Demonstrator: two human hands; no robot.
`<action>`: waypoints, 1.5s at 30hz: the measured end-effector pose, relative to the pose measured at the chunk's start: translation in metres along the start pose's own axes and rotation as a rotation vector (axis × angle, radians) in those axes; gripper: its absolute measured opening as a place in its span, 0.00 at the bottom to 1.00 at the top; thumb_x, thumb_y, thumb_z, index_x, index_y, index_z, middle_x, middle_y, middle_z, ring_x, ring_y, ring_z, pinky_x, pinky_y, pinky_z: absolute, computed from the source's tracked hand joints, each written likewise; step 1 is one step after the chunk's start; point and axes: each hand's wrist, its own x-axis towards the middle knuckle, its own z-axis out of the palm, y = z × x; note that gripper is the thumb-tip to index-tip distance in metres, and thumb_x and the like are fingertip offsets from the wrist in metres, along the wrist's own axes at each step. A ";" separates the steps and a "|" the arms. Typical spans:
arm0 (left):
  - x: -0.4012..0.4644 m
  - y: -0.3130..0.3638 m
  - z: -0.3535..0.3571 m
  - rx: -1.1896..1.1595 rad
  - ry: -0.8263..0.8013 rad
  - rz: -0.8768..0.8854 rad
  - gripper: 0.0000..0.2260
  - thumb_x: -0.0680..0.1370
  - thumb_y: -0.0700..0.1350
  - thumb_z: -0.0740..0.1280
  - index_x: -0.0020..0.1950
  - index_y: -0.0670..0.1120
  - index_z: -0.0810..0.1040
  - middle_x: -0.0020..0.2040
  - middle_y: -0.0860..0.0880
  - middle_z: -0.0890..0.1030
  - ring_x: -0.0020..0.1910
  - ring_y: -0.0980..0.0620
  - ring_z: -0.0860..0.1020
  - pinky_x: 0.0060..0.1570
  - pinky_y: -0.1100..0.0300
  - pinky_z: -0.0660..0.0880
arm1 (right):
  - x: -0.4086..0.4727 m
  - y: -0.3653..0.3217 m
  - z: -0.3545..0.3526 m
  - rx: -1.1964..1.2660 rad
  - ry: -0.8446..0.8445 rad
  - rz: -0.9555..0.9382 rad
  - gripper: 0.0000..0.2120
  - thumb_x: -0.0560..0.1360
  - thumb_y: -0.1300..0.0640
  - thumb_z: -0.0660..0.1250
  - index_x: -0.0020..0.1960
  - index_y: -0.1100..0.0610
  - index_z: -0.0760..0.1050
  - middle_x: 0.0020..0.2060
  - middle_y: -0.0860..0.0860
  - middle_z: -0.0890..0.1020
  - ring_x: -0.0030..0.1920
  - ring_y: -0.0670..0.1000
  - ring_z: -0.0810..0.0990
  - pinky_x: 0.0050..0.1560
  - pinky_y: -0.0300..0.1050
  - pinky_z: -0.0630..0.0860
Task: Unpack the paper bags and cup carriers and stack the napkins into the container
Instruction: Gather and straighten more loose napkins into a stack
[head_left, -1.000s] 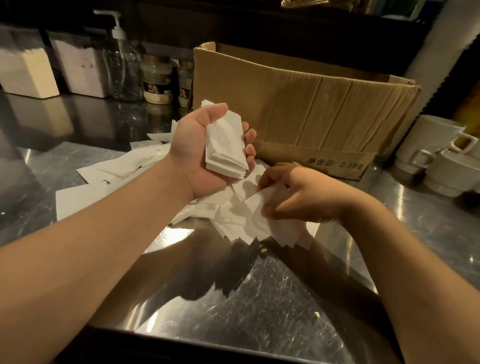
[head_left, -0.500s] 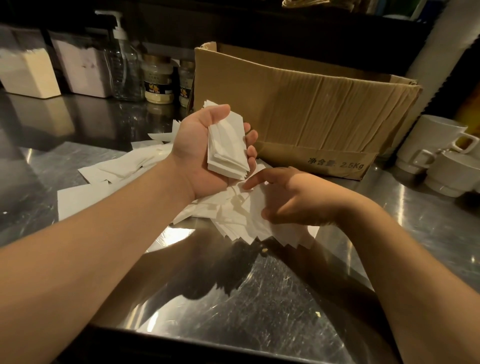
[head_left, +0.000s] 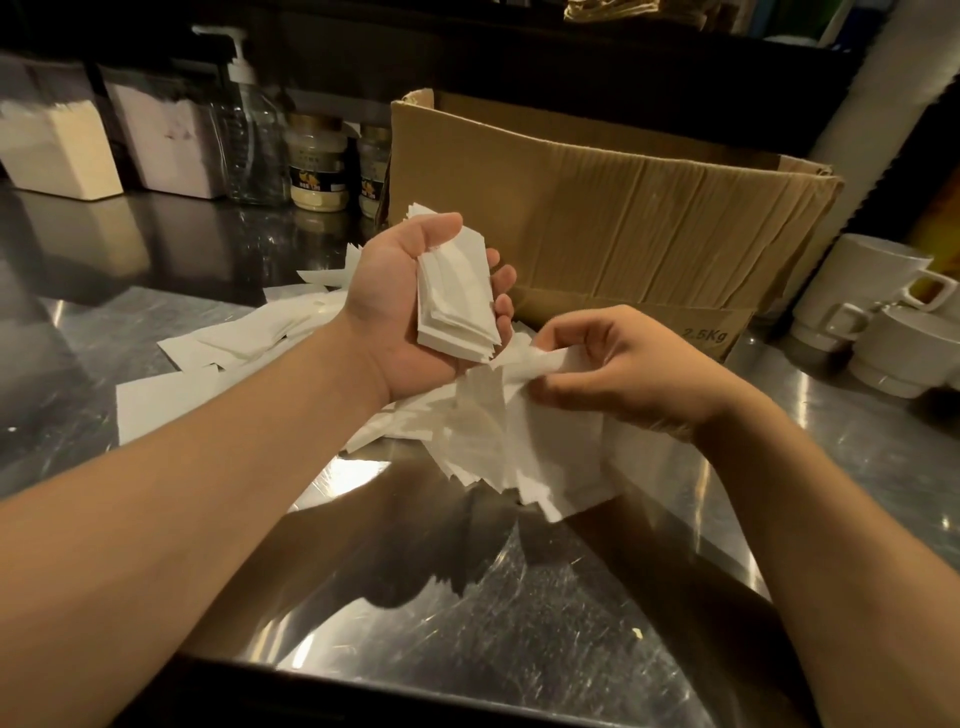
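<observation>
stage: mid-gathering | left hand (head_left: 415, 312) cupping napkin stack (head_left: 454, 301), fingers curled round it | right hand (head_left: 618, 369) pinching one napkin (head_left: 530, 364) off loose pile (head_left: 498, 447) on counter (head_left: 519, 623) | remaining: most napkins lying loose, nothing going into a container yet

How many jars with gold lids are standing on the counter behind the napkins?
2. One jar stands right of the pump bottle; the second jar is beside it, partly hidden by the cardboard box. More could be behind the box.
</observation>
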 end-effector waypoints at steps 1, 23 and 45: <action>0.000 0.000 0.000 0.017 0.006 0.010 0.21 0.73 0.53 0.67 0.63 0.43 0.77 0.50 0.43 0.80 0.41 0.47 0.78 0.45 0.54 0.76 | -0.002 -0.001 -0.001 0.104 0.003 -0.026 0.07 0.73 0.55 0.78 0.49 0.53 0.84 0.47 0.54 0.86 0.49 0.53 0.85 0.51 0.48 0.82; -0.009 -0.019 0.009 0.316 -0.392 -0.298 0.34 0.76 0.67 0.63 0.77 0.50 0.69 0.61 0.36 0.79 0.54 0.35 0.81 0.59 0.38 0.78 | -0.002 -0.015 0.017 0.489 0.501 -0.153 0.09 0.75 0.54 0.72 0.54 0.54 0.79 0.49 0.49 0.85 0.53 0.51 0.86 0.43 0.51 0.85; -0.015 -0.013 0.015 0.271 -0.066 -0.108 0.25 0.80 0.65 0.61 0.67 0.48 0.76 0.53 0.42 0.83 0.51 0.44 0.82 0.58 0.46 0.78 | 0.008 0.003 0.028 -0.497 0.782 -0.499 0.13 0.77 0.50 0.66 0.57 0.56 0.81 0.51 0.40 0.76 0.51 0.45 0.75 0.51 0.63 0.78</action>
